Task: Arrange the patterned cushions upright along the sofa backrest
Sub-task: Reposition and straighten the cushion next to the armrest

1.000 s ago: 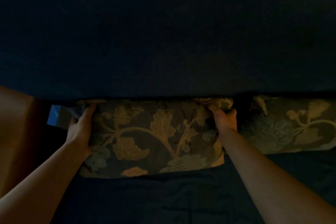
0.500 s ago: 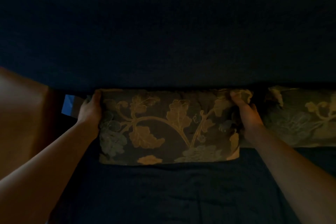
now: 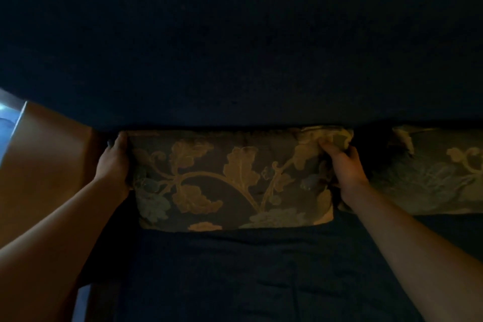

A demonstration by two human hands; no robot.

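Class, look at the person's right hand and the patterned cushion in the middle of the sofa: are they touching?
Touching. The head view shows the right hand pinching the upper right corner of the middle cushion, the fabric bunched under its fingers.

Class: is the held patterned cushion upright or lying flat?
Upright: the cushion stands against the backrest, patterned face forward, bottom edge on the seat.

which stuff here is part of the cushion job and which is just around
Part of the job:
- patterned cushion, gripped by left hand and right hand
- second patterned cushion on its right
- dark sofa backrest

Just around:
- brown panel at the left
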